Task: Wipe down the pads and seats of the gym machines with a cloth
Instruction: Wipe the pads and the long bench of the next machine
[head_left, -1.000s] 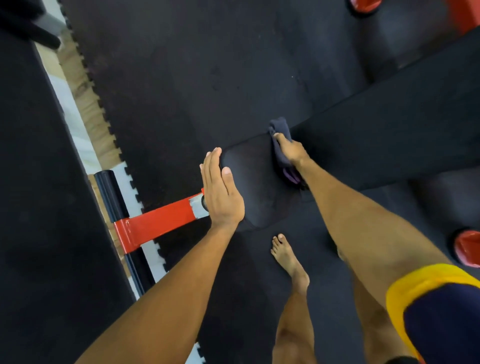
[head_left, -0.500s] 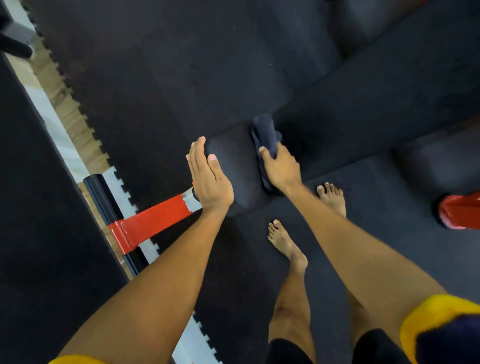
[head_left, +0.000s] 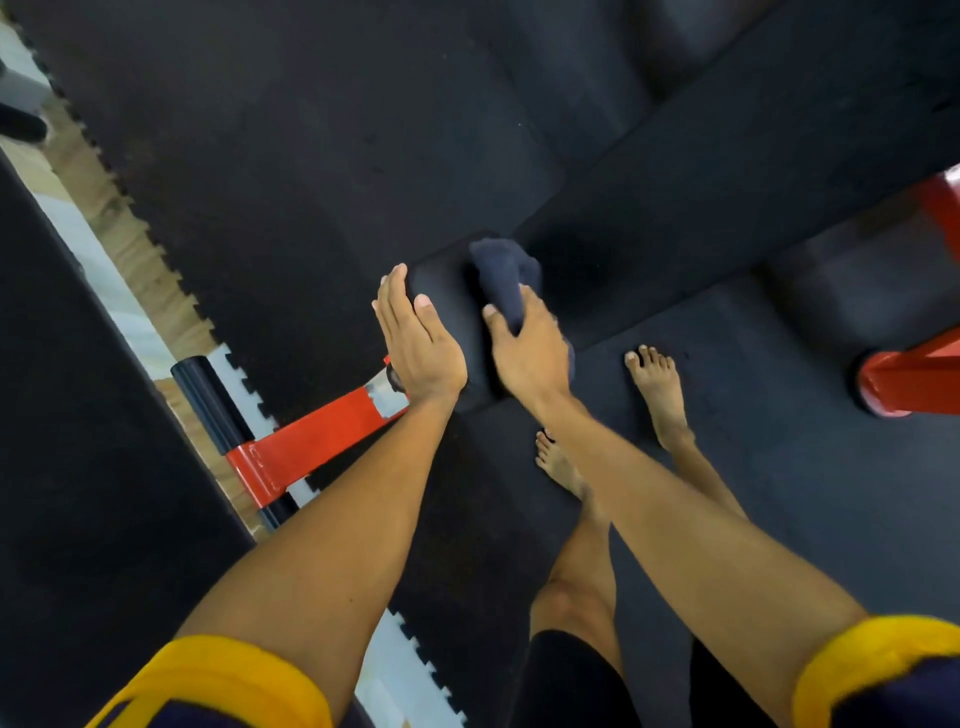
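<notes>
A long black bench pad (head_left: 727, 171) runs from the upper right down to its rounded end (head_left: 447, 280) at the centre. My right hand (head_left: 530, 348) grips a bunched dark blue cloth (head_left: 504, 275) and presses it onto the pad's end. My left hand (head_left: 415, 338) lies flat with straight fingers against the pad's left end edge, close beside the right hand.
A red steel frame bar (head_left: 322, 431) runs from under the pad to a black foot tube (head_left: 218, 410) at the left. Another red frame leg (head_left: 914, 379) stands at the right. Black rubber floor mats (head_left: 311, 130) surround the bench; my bare feet (head_left: 660, 384) stand beside it.
My right hand has dragged the cloth along the pad toward its end, closing in on the left hand. The left hand kept its place on the pad's end.
</notes>
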